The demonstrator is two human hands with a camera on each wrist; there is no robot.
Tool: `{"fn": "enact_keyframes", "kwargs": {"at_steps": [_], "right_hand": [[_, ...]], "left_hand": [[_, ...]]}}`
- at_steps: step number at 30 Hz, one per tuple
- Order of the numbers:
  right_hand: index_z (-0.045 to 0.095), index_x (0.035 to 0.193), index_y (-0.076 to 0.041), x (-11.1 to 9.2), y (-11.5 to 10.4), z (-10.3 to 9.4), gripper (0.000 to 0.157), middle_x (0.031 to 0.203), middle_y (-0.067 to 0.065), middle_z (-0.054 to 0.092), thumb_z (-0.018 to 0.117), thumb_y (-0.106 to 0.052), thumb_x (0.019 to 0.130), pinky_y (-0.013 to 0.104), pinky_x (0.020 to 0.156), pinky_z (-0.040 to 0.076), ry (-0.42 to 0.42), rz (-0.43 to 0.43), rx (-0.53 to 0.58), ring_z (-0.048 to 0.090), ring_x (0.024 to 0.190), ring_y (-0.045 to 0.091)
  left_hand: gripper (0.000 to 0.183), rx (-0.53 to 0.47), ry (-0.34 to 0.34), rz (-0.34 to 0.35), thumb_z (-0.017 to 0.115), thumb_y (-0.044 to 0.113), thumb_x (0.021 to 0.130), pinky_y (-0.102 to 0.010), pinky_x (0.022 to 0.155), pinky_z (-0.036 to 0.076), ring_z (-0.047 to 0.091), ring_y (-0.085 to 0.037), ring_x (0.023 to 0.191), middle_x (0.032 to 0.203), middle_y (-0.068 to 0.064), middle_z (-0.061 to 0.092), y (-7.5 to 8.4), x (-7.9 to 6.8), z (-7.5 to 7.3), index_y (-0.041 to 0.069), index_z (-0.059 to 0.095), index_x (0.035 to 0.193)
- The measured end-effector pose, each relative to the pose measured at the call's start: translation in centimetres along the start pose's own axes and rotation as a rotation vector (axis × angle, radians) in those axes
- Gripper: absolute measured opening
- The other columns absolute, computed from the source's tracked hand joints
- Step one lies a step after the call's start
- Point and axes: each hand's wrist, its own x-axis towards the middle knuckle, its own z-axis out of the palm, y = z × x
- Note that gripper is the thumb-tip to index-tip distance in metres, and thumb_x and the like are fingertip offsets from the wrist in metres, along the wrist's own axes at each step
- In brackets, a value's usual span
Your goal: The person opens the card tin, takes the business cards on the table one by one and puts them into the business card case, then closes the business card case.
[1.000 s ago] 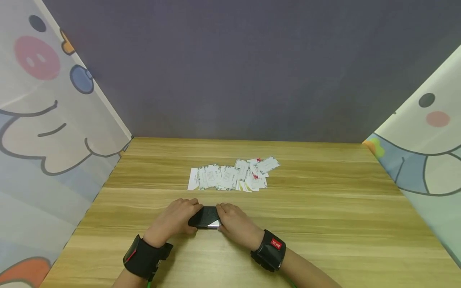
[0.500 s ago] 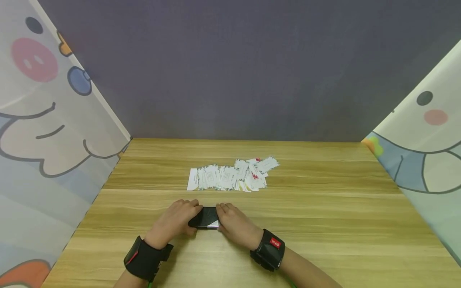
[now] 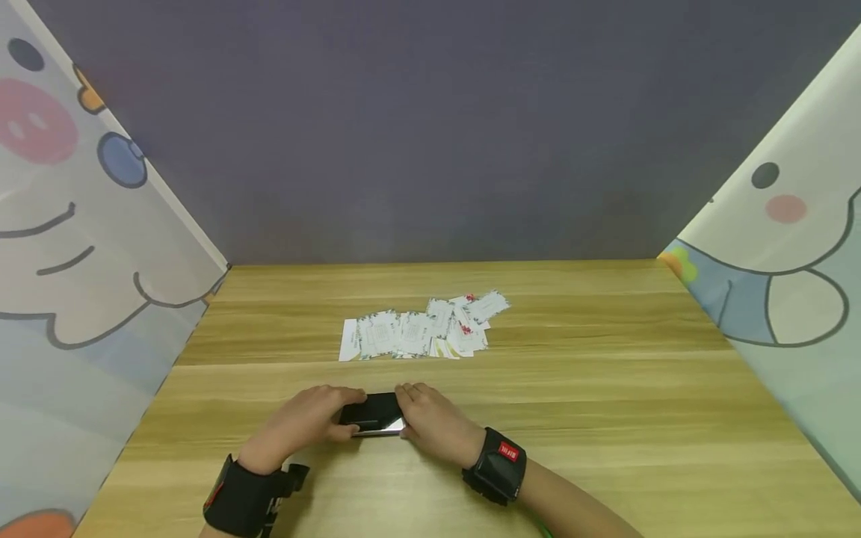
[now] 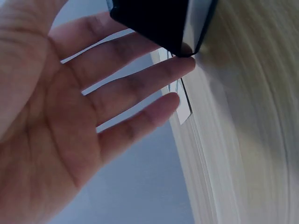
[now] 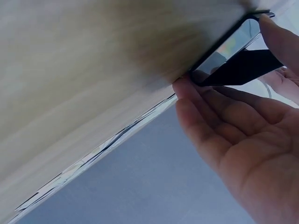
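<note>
A flat black-and-silver card case (image 3: 372, 411) is at the near middle of the table, between both hands. My left hand (image 3: 306, 422) holds its left end, thumb at the near side and fingers at the far side. In the left wrist view, the fingers (image 4: 135, 88) look spread and fairly straight, the upper ones meeting the case (image 4: 154, 21). The right hand (image 3: 437, 426) grips the right end, with fingertips at the far edge and the thumb at the near edge. Its shiny silver face (image 5: 229, 51) shows in the right wrist view. The case's contents, if any, are hidden.
Beyond the case lies an overlapping row of white printed cards (image 3: 413, 332), some with floral edges. The wooden table (image 3: 605, 403) meets a dark grey panel (image 3: 444, 134) at the back. Cartoon-printed sheets (image 3: 74, 209) border both sides.
The left hand has shifted a little to the left, its thumb and forefinger spread wider, showing more of the case. The right hand keeps its hold. The head view has swung slightly right.
</note>
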Motion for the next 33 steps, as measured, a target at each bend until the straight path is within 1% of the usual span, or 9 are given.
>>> {"fn": "enact_keyframes", "kwargs": {"at_steps": [2, 5, 9, 12, 15, 20, 25, 29, 33], "right_hand": [[0.051, 0.126, 0.004, 0.0, -0.1, -0.1, 0.058, 0.123, 0.016, 0.058, 0.070, -0.026, 0.080, 0.030, 0.097, 0.043, -0.009, 0.003, -0.009, 0.055, 0.112, 0.023], [0.049, 0.128, 0.001, -0.2, -0.1, -0.1, 0.058, 0.125, 0.016, 0.056, 0.069, -0.027, 0.081, 0.032, 0.098, 0.043, -0.022, 0.012, -0.017, 0.055, 0.114, 0.023], [0.044, 0.132, -0.001, -0.4, -0.2, -0.4, 0.061, 0.127, 0.014, 0.055, 0.067, -0.028, 0.082, 0.034, 0.098, 0.042, -0.034, 0.008, -0.021, 0.053, 0.116, 0.023], [0.039, 0.136, -0.002, -0.5, -0.2, -0.5, 0.067, 0.128, 0.013, 0.054, 0.067, -0.029, 0.082, 0.034, 0.099, 0.041, -0.045, 0.004, -0.011, 0.051, 0.118, 0.022], [0.033, 0.139, -0.002, -0.5, -0.2, -0.6, 0.076, 0.128, 0.012, 0.053, 0.070, -0.031, 0.079, 0.035, 0.099, 0.040, -0.065, 0.017, 0.039, 0.051, 0.119, 0.023], [0.026, 0.142, -0.003, -0.6, -0.2, -0.7, 0.089, 0.130, 0.011, 0.051, 0.074, -0.035, 0.074, 0.036, 0.099, 0.040, -0.108, 0.048, 0.119, 0.048, 0.120, 0.022], [0.021, 0.144, -0.002, -0.5, -0.3, -0.7, 0.092, 0.140, 0.014, 0.039, 0.073, -0.035, 0.076, 0.037, 0.101, 0.039, -0.130, 0.060, 0.139, 0.043, 0.126, 0.025], [0.020, 0.144, 0.000, -0.5, -0.3, -0.6, 0.091, 0.148, 0.017, 0.025, 0.072, -0.034, 0.077, 0.036, 0.104, 0.036, -0.149, 0.052, 0.149, 0.036, 0.131, 0.028], [0.024, 0.143, 0.000, -0.6, -0.3, -0.6, 0.085, 0.151, 0.019, 0.018, 0.070, -0.032, 0.080, 0.036, 0.105, 0.036, -0.167, 0.050, 0.175, 0.035, 0.132, 0.030]], "left_hand": [[0.038, -0.037, -0.018, -0.019, 0.069, 0.024, 0.080, -0.037, 0.078, 0.050, 0.063, -0.023, 0.097, 0.111, -0.008, 0.066, -0.1, -0.2, -0.1, 0.006, 0.063, 0.114], [0.038, -0.083, -0.034, -0.017, 0.066, 0.025, 0.083, -0.039, 0.080, 0.050, 0.062, -0.025, 0.099, 0.111, -0.008, 0.065, -0.2, -0.4, -0.3, 0.005, 0.062, 0.115], [0.036, -0.142, -0.044, 0.002, 0.060, 0.029, 0.088, -0.032, 0.071, 0.050, 0.064, -0.014, 0.084, 0.102, -0.004, 0.067, -0.5, -0.5, -0.6, 0.006, 0.060, 0.115], [0.031, -0.153, -0.037, 0.005, 0.052, 0.029, 0.093, -0.028, 0.067, 0.049, 0.062, -0.007, 0.077, 0.098, 0.000, 0.067, -0.5, -0.5, -0.8, 0.008, 0.060, 0.115], [0.027, -0.134, -0.012, 0.000, 0.045, 0.026, 0.096, -0.026, 0.065, 0.047, 0.059, -0.004, 0.073, 0.094, 0.003, 0.066, -0.6, -0.3, -0.9, 0.011, 0.060, 0.112], [0.019, -0.083, 0.061, -0.022, 0.044, 0.021, 0.097, -0.021, 0.055, 0.035, 0.042, 0.000, 0.058, 0.070, 0.009, 0.053, -0.7, 0.0, -0.6, 0.012, 0.060, 0.097], [0.015, -0.066, 0.180, -0.107, 0.047, 0.020, 0.096, -0.021, 0.056, 0.037, 0.044, -0.001, 0.061, 0.070, 0.010, 0.051, -1.0, 0.6, 0.3, 0.013, 0.060, 0.092], [0.011, -0.098, 0.278, -0.172, 0.052, 0.017, 0.094, -0.020, 0.055, 0.038, 0.045, -0.003, 0.062, 0.074, 0.006, 0.056, -1.3, 1.2, 0.9, 0.012, 0.062, 0.094], [0.007, -0.154, 0.356, -0.215, 0.059, 0.011, 0.089, -0.019, 0.051, 0.039, 0.047, -0.005, 0.057, 0.071, 0.002, 0.058, -1.7, 1.8, 1.4, 0.007, 0.060, 0.095]]}}
